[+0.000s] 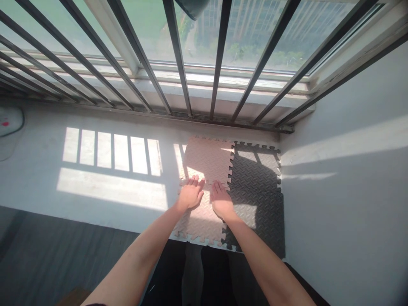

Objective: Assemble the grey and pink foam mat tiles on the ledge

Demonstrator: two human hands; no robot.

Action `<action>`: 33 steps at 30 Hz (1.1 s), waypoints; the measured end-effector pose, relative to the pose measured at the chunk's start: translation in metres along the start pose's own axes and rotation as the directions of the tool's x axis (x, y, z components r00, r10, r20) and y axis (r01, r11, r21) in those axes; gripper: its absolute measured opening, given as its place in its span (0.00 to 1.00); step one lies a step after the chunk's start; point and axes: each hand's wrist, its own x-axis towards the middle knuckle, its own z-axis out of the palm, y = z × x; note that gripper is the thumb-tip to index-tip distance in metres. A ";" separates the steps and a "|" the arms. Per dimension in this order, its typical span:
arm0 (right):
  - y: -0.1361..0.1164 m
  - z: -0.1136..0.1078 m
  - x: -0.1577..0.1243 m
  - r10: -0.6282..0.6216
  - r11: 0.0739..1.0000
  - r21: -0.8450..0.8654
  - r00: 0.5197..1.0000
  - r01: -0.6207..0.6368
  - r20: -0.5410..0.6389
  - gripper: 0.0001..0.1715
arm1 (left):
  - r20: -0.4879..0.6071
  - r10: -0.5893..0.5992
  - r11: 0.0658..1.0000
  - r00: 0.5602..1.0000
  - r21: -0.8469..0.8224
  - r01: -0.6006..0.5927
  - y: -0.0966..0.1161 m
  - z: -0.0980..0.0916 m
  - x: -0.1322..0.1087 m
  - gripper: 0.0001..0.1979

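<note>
Two pink foam puzzle mats lie one behind the other on a white window ledge, the far pink mat (207, 157) against the near pink mat (204, 223). My left hand (191, 194) rests flat on the left part of their seam, fingers stretched out. Just right of it, my right hand (221, 202) presses flat near the seam, its fingers extended forward. To the right lie a far dark grey mat (255, 170) and a near dark grey mat (267, 221), edges against the pink ones. My right forearm covers part of the near grey mat.
Dark metal bars (216, 63) stand along the back of the ledge (111, 191), before a window. A white wall (344, 191) closes the right side. At the far left sits a white rounded object (11, 120). Below the ledge is a grey floor (63, 255).
</note>
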 end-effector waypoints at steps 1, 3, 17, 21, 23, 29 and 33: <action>-0.002 0.000 0.000 0.009 1.000 -0.016 1.000 -0.009 -0.001 0.37 | 0.007 0.006 0.999 1.000 0.034 -0.006 0.002 -0.001 0.000 0.34; -0.007 0.002 0.001 0.036 0.997 -0.063 0.999 -0.036 -0.003 0.37 | 0.021 0.013 0.995 1.000 0.095 -0.015 0.006 -0.002 -0.001 0.33; -0.003 -0.002 -0.009 0.265 0.922 -0.261 0.958 -0.284 -0.106 0.39 | 0.148 0.208 0.974 0.967 0.064 -0.219 0.037 0.006 0.004 0.33; 0.003 -0.002 -0.013 0.230 0.921 -0.297 0.967 -0.252 -0.109 0.38 | 0.118 0.139 0.989 0.983 0.031 -0.144 0.052 0.022 0.001 0.36; 0.004 -0.014 -0.006 0.218 0.927 -0.293 0.972 -0.235 -0.089 0.37 | 0.089 0.122 0.992 0.989 0.019 -0.124 0.056 0.024 0.002 0.35; 0.025 -0.063 0.048 0.150 0.950 -0.260 0.983 -0.173 -0.105 0.37 | -0.047 0.066 0.997 0.997 0.033 -0.064 0.074 0.019 0.012 0.25; 0.039 -0.066 0.063 0.163 0.949 -0.258 0.983 -0.179 -0.083 0.40 | -0.094 0.033 0.998 0.995 0.060 -0.027 0.084 0.021 0.016 0.23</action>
